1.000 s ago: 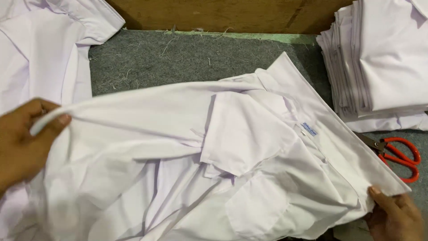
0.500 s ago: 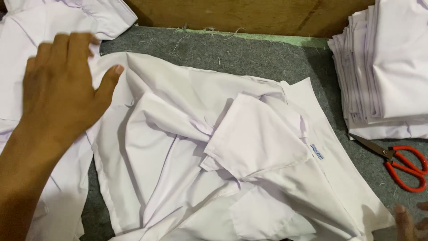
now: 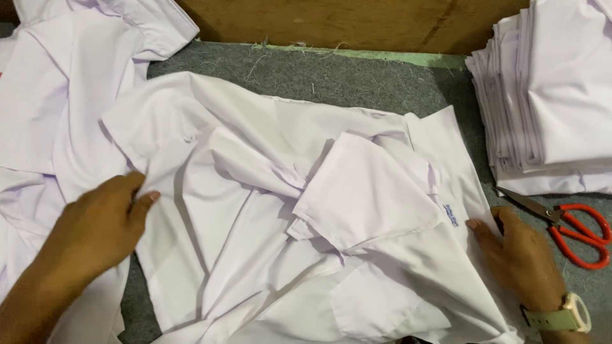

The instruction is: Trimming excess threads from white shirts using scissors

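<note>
A white shirt (image 3: pixel 306 229) lies rumpled and spread across the middle of a grey felt-covered table (image 3: pixel 357 79), its folded collar part raised near the centre and a chest pocket showing on the near side. A small blue label sits on the shirt's right part.

The left hand (image 3: pixel 95 232) rests on the shirt's left edge, palm down, fingers loosely spread and the thumb pressing against the cloth; it flattens the fabric rather than clutching it. The right hand (image 3: pixel 519 255) lies on the shirt's right edge, fingers stretched out flat and touching the hem, with nothing closed inside it. A pale wristwatch (image 3: pixel 567 313) sits on that wrist.

Just right of the right hand, red-handled scissors (image 3: pixel 567 226) lie on the table, blades pointing left. Beyond them, at the far right, stands a tall stack of folded white shirts (image 3: pixel 548 95). At the far left lies a loose heap of more white shirts (image 3: pixel 57 102), touching the spread one. A brown wooden board (image 3: pixel 344 22) runs along the far side of the table.
</note>
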